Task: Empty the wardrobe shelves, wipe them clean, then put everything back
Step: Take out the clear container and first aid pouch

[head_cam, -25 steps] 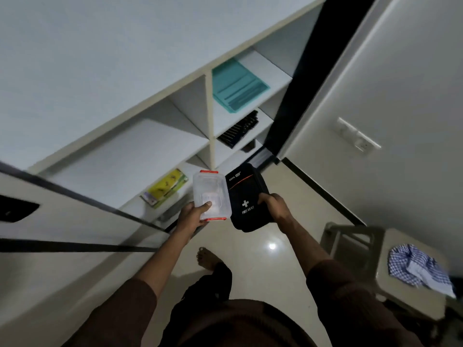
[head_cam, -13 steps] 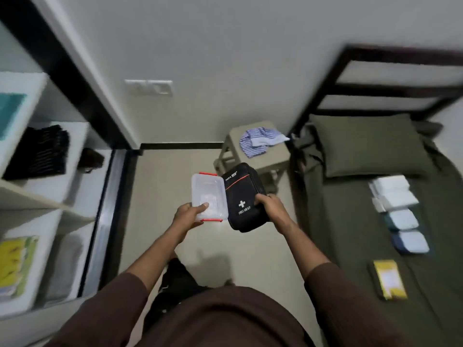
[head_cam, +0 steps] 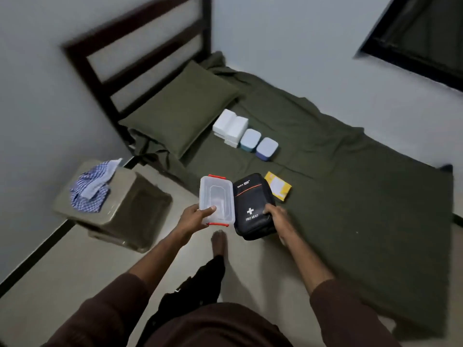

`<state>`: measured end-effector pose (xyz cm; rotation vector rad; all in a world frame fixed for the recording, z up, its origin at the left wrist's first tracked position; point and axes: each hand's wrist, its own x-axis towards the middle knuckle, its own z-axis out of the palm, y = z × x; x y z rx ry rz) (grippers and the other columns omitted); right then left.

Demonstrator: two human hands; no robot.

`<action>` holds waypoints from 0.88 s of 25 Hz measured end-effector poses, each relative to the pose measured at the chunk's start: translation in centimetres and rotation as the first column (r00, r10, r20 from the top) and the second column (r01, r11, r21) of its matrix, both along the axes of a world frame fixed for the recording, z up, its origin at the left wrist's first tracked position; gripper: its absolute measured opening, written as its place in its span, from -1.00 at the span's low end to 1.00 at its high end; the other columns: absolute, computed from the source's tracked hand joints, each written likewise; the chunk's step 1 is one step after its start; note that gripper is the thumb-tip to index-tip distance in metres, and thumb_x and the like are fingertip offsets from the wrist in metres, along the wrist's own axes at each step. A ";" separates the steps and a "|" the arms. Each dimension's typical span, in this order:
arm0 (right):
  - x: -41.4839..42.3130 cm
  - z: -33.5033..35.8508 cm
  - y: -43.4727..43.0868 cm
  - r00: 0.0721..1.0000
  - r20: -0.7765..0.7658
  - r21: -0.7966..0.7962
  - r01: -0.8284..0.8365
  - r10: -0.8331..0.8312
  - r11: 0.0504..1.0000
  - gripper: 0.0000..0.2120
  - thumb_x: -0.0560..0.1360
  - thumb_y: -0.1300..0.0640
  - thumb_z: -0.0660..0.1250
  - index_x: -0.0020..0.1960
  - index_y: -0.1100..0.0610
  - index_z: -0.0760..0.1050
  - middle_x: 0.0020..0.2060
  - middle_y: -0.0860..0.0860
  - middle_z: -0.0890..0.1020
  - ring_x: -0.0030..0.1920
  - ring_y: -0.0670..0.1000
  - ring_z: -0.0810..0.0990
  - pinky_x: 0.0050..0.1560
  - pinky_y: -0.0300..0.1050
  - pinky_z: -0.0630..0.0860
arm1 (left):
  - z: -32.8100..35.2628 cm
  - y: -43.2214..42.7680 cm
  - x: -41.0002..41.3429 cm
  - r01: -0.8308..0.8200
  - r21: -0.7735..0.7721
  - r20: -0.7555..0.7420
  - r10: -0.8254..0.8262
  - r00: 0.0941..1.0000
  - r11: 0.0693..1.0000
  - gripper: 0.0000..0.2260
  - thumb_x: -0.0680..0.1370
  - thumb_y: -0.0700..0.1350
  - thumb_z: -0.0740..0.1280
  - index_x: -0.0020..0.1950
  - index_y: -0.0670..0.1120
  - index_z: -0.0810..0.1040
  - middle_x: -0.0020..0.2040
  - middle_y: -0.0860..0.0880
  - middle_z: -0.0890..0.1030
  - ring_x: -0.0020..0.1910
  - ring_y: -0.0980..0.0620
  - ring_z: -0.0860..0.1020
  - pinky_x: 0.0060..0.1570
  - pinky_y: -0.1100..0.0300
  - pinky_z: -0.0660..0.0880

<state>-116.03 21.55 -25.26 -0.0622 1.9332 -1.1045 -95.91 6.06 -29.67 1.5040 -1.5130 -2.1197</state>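
Head view: the wardrobe shelves have swung out of sight and the bed [head_cam: 350,196] now fills the frame — the person has turned away from the wardrobe, so this load is likely headed for the pile already on the bed.

The left hand [head_cam: 194,217] grips a clear box [head_cam: 216,199] with red clips; the right hand [head_cam: 275,215] holds a black first aid kit [head_cam: 251,204], fingers curled round its edge. Both are in the air at the bed's edge, touching side by side.

Dim, flat indoor light, motion blur and wide-angle bending toward the edges.
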 end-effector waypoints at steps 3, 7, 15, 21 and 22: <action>-5.9 -1.0 2.2 0.985 -0.003 0.025 0.174 -0.173 0.985 -0.64 0.17 -0.04 0.32 -0.10 0.12 0.47 -0.23 0.03 0.53 -0.29 0.01 0.50 -0.37 -0.21 0.40 | -1.1 -1.6 -8.7 0.139 0.030 -0.021 -0.139 0.990 0.990 -0.70 0.57 0.01 0.45 0.26 -0.05 0.58 0.12 -0.06 0.69 0.08 -0.07 0.68 0.02 0.06 0.65; -12.7 -0.3 3.4 0.935 0.009 0.111 0.352 -0.356 0.929 -0.61 0.17 -0.03 0.32 -0.06 0.13 0.49 -0.22 0.03 0.53 -0.31 0.00 0.50 -0.43 -0.27 0.36 | -2.4 -3.4 -18.8 0.255 0.119 0.005 -0.257 0.966 0.960 -0.65 0.54 0.02 0.48 0.24 -0.12 0.60 0.09 -0.12 0.71 0.05 -0.11 0.69 0.05 0.02 0.65; -23.9 -4.2 5.4 0.812 0.064 0.139 0.568 -0.580 0.811 -0.38 0.06 -0.10 0.39 0.03 0.22 0.59 -0.09 0.12 0.66 -0.09 0.14 0.66 -0.18 0.02 0.58 | -4.7 -6.5 -33.9 0.384 0.137 0.032 -0.392 0.920 0.913 -0.70 0.52 0.07 0.49 0.14 -0.09 0.65 0.08 -0.11 0.71 0.03 -0.07 0.70 -0.04 0.06 0.66; -31.9 -5.8 3.7 0.796 0.133 0.122 0.578 -0.591 0.807 -0.57 0.11 0.01 0.39 -0.07 0.18 0.63 -0.19 0.06 0.64 -0.18 0.06 0.59 -0.24 -0.15 0.47 | -7.6 -8.6 -42.5 0.347 0.220 0.138 -0.382 0.914 0.911 -0.59 0.52 0.07 0.49 0.26 -0.15 0.57 0.15 -0.15 0.66 0.11 -0.16 0.66 -0.10 0.04 0.66; -33.7 -6.5 3.3 0.794 0.156 0.138 0.572 -0.588 0.809 -0.61 0.14 0.02 0.38 -0.08 0.16 0.63 -0.20 0.06 0.64 -0.19 0.06 0.59 -0.25 -0.16 0.47 | -8.2 -8.7 -44.2 0.328 0.233 0.147 -0.366 0.919 0.916 -0.59 0.54 0.05 0.47 0.27 -0.16 0.56 0.15 -0.16 0.66 0.11 -0.17 0.66 -0.10 0.04 0.66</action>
